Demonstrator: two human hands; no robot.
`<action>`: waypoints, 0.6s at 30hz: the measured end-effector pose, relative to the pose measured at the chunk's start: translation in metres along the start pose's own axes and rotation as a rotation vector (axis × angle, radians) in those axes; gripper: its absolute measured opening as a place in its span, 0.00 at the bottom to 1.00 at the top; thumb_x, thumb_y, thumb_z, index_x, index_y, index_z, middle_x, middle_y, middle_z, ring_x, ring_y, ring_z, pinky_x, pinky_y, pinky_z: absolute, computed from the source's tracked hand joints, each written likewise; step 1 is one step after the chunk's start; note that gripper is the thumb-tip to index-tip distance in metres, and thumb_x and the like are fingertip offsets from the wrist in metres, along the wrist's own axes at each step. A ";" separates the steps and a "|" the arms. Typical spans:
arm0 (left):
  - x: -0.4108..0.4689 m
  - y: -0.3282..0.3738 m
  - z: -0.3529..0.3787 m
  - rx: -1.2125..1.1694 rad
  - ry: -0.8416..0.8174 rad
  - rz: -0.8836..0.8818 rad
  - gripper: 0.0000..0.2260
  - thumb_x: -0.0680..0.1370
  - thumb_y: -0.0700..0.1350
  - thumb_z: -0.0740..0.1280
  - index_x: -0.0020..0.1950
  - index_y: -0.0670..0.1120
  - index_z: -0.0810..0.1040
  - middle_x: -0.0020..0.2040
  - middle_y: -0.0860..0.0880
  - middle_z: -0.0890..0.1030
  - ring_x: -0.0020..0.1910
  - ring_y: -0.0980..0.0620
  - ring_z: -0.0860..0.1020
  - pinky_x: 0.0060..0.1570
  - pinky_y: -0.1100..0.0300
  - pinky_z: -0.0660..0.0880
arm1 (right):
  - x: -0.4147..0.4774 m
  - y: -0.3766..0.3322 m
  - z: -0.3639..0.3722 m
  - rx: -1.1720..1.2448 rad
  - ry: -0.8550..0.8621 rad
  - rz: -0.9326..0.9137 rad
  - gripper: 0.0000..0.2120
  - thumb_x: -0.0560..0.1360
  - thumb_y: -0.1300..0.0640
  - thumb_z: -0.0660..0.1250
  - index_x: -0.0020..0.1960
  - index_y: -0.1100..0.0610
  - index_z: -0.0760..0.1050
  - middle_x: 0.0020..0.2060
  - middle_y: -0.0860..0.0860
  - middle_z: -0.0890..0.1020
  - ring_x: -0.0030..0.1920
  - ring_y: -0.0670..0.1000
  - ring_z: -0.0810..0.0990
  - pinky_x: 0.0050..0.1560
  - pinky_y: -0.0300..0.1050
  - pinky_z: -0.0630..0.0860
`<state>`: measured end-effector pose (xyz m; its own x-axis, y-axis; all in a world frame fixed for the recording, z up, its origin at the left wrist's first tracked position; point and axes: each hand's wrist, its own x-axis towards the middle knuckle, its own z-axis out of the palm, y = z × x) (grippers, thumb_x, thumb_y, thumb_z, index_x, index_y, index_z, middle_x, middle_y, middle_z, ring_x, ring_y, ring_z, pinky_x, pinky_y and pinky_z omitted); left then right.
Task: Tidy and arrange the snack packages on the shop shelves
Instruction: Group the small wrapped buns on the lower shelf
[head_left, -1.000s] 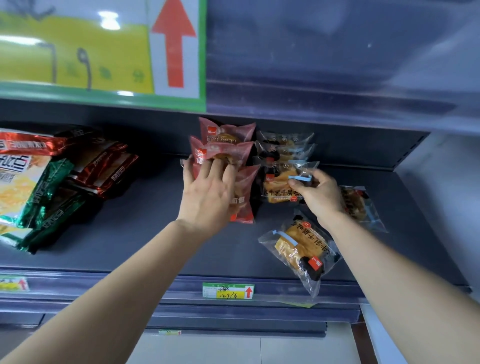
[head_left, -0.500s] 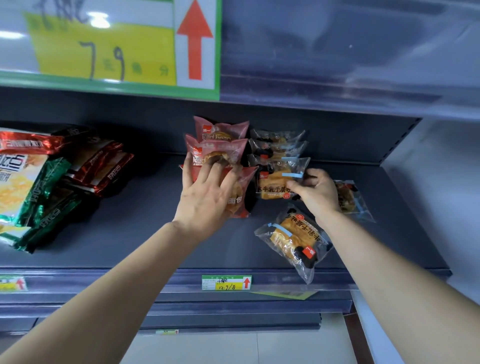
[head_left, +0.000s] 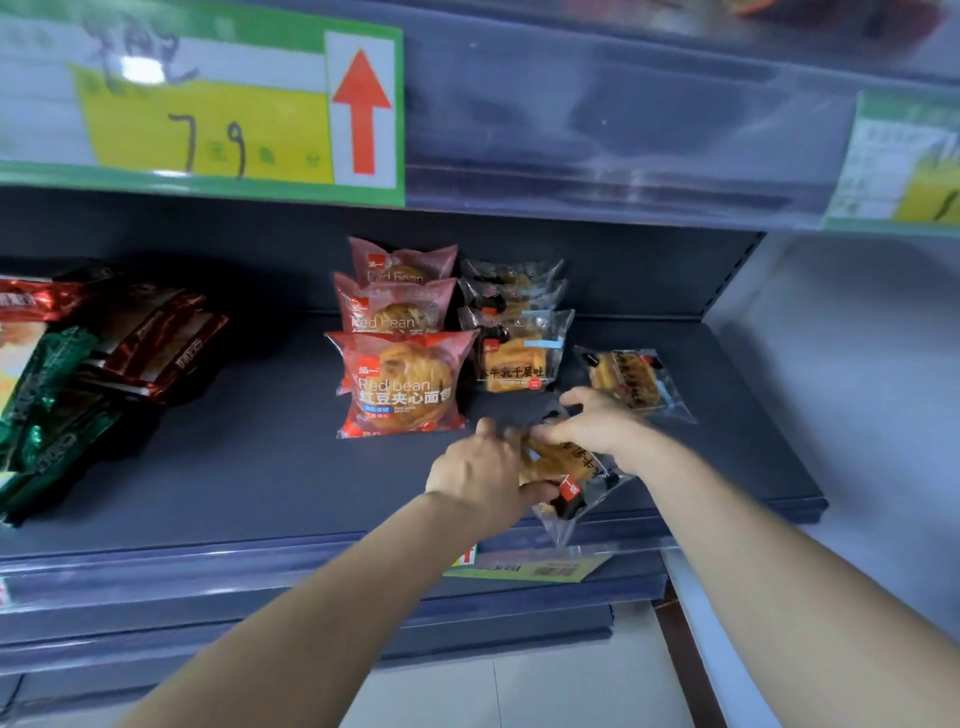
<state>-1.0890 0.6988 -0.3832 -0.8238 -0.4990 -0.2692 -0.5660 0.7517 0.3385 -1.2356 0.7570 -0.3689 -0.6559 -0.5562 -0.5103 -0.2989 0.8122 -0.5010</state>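
Observation:
Three red-bean bread packs stand in a row on the dark shelf, front to back. Right of them is a row of clear toast packs. A loose clear toast pack lies near the shelf's front edge. My left hand grips its left side and my right hand grips its top right. Another clear toast pack lies flat further right, behind my right hand.
Red and green snack bags are heaped at the shelf's left end. A yellow price card with a red arrow hangs on the shelf above. A small price label sits on the front rail. A white side wall closes the right.
My left hand left the red-bean packs and my right hand left the standing toast pack. Both dropped to the loose toast pack at the front edge and took hold of it.

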 end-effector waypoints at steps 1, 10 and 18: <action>0.002 -0.001 0.000 -0.084 -0.007 0.009 0.30 0.75 0.61 0.67 0.70 0.46 0.65 0.63 0.45 0.67 0.61 0.40 0.75 0.55 0.49 0.73 | 0.000 0.000 -0.001 0.027 -0.011 -0.001 0.32 0.71 0.49 0.74 0.70 0.56 0.67 0.64 0.53 0.74 0.61 0.54 0.73 0.59 0.48 0.71; -0.003 -0.005 -0.002 -0.719 0.296 -0.059 0.38 0.71 0.50 0.75 0.75 0.49 0.58 0.72 0.48 0.64 0.66 0.47 0.72 0.61 0.53 0.73 | 0.011 0.013 -0.015 1.003 0.066 -0.041 0.11 0.76 0.67 0.66 0.39 0.54 0.72 0.30 0.50 0.76 0.29 0.46 0.70 0.27 0.38 0.65; 0.016 0.008 -0.011 -0.268 0.423 -0.010 0.36 0.69 0.56 0.75 0.72 0.48 0.64 0.63 0.47 0.71 0.65 0.44 0.66 0.62 0.47 0.71 | 0.009 0.024 0.004 1.489 -0.031 0.000 0.14 0.78 0.74 0.57 0.40 0.58 0.68 0.35 0.56 0.79 0.33 0.50 0.82 0.32 0.41 0.81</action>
<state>-1.1076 0.6922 -0.3750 -0.7282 -0.6785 0.0972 -0.5165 0.6365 0.5729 -1.2460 0.7712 -0.3880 -0.6359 -0.5749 -0.5149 0.6787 -0.0988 -0.7278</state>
